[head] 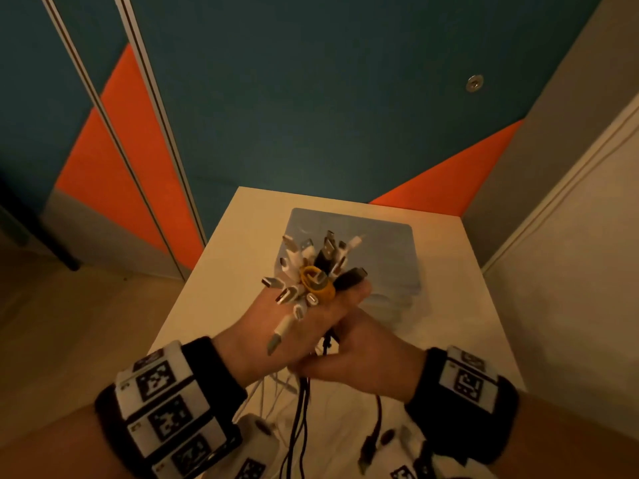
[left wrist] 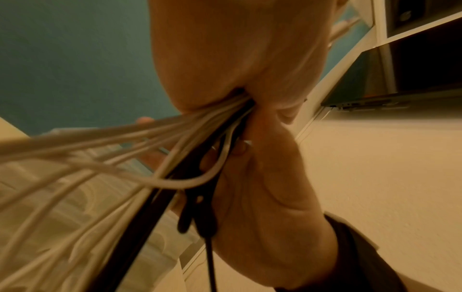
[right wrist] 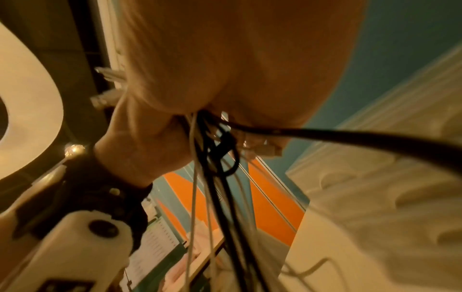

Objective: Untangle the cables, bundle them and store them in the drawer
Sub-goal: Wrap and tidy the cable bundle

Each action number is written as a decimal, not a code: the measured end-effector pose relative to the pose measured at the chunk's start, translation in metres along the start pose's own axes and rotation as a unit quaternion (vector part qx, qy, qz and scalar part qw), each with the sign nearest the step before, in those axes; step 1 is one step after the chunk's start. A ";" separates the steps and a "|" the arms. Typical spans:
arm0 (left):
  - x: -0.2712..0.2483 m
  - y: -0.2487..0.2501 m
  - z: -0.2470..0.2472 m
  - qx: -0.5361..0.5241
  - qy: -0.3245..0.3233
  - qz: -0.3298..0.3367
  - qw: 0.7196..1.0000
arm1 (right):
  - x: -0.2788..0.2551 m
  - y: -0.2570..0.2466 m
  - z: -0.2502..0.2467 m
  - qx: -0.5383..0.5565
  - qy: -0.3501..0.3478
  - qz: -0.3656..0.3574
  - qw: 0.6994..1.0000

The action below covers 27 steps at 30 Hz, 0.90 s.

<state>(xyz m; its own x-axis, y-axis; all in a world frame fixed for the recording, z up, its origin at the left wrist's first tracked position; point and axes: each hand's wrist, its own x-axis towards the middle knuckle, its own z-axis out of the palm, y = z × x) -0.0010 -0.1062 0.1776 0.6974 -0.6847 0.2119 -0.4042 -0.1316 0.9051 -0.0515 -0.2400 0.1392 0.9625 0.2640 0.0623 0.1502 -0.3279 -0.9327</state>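
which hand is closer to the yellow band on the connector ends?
Left. The left hand grips the cable bundle right under the yellow band, thumb beside it. The right hand grips the cables lower down, just below the left hand.

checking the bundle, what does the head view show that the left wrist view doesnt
Only the head view shows the connector ends fanned above the left hand, the yellow band among them, and the white table. Only the left wrist view shows a laptop's edge. Both show the right hand and both hands gripping the white and black cables.
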 end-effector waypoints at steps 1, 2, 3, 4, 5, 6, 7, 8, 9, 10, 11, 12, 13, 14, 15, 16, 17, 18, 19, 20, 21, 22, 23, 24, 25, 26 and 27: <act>0.000 0.002 0.001 -0.011 0.018 0.007 1.000 | 0.002 0.000 0.004 0.026 0.018 0.005 0.999; 0.000 0.005 0.002 -0.039 0.046 -0.003 0.998 | 0.002 0.000 0.007 0.053 0.026 0.020 0.998; 0.000 0.007 0.001 -0.055 0.057 0.000 0.997 | 0.004 -0.002 0.010 0.080 0.021 0.031 0.996; 0.001 0.011 0.003 -0.069 0.057 -0.003 0.996 | 0.005 -0.002 0.012 0.096 0.014 0.035 0.995; 0.002 0.015 0.005 -0.080 0.052 -0.010 0.995 | 0.006 -0.005 0.013 0.110 0.006 0.038 0.993; 0.001 0.013 0.003 -0.089 0.049 -0.020 0.995 | 0.006 -0.004 0.014 0.117 0.004 0.037 0.992; 0.001 0.013 0.003 -0.106 0.043 -0.027 0.993 | 0.006 -0.005 0.015 0.129 0.004 0.031 0.991; 0.003 0.009 0.002 -0.124 0.038 -0.036 0.991 | 0.006 -0.007 0.015 0.134 0.004 0.028 0.991; 0.004 0.008 0.001 -0.141 0.031 -0.049 0.988 | 0.006 -0.009 0.014 0.141 -0.003 0.029 0.990; 0.006 0.008 0.001 -0.165 0.024 -0.063 0.984 | 0.007 -0.010 0.014 0.145 -0.013 0.029 0.989; 0.008 0.009 0.001 -0.192 0.015 -0.078 0.978 | 0.007 -0.011 0.014 0.151 -0.022 0.033 0.988; 0.010 0.011 0.002 -0.220 0.010 -0.092 0.971 | 0.008 -0.010 0.015 0.160 -0.020 0.043 0.986; 0.011 0.013 0.001 -0.246 0.007 -0.096 0.964 | 0.008 -0.010 0.016 0.168 -0.013 0.054 0.984; 0.013 0.015 0.000 -0.266 0.004 -0.091 0.960 | 0.009 -0.010 0.018 0.177 -0.003 0.066 0.982; 0.014 0.016 -0.001 -0.282 -0.001 -0.082 0.956 | 0.008 -0.011 0.019 0.186 0.007 0.076 0.980; 0.014 0.019 -0.002 -0.293 -0.008 -0.074 0.953 | 0.008 -0.012 0.020 0.197 0.012 0.084 0.977; 0.014 0.022 -0.003 -0.297 -0.015 -0.068 0.952 | 0.007 -0.014 0.021 0.209 0.010 0.088 0.974; 0.014 0.024 -0.004 -0.296 -0.024 -0.062 0.953 | 0.006 -0.016 0.022 0.223 0.005 0.086 0.971; 0.015 0.027 -0.006 -0.289 -0.033 -0.055 0.955 | 0.005 -0.019 0.022 0.235 -0.003 0.085 0.968; 0.015 0.031 -0.008 -0.278 -0.043 -0.049 0.958 | 0.004 -0.021 0.022 0.243 -0.013 0.087 0.966; 0.016 0.036 -0.011 -0.266 -0.050 -0.042 0.962 | 0.003 -0.023 0.021 0.249 -0.026 0.089 0.964; 0.017 0.041 -0.014 -0.259 -0.056 -0.035 0.964 | 0.002 -0.025 0.020 0.260 -0.042 0.089 0.961; 0.017 0.045 -0.017 -0.264 -0.057 -0.029 0.962 | 0.001 -0.027 0.020 0.271 -0.055 0.087 0.957; 0.019 0.048 -0.020 -0.277 -0.051 -0.027 0.959 | 0.000 -0.029 0.021 0.278 -0.060 0.085 0.955; 0.020 0.051 -0.021 -0.289 -0.044 -0.029 0.956 | -0.001 -0.030 0.021 0.281 -0.056 0.084 0.954; 0.021 0.052 -0.023 -0.296 -0.038 -0.033 0.954 | -0.002 -0.031 0.023 0.282 -0.044 0.083 0.955; 0.022 0.050 -0.024 -0.294 -0.031 -0.038 0.954 | -0.002 -0.031 0.024 0.280 -0.030 0.083 0.956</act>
<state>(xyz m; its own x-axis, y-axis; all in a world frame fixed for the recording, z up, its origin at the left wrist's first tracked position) 0.0080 -0.1109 0.2367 0.6675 -0.7329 0.1318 0.0616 0.2307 0.9711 -0.0634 -0.2090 0.1597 0.9450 0.3083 -0.1090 -0.1654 0.1631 -0.9727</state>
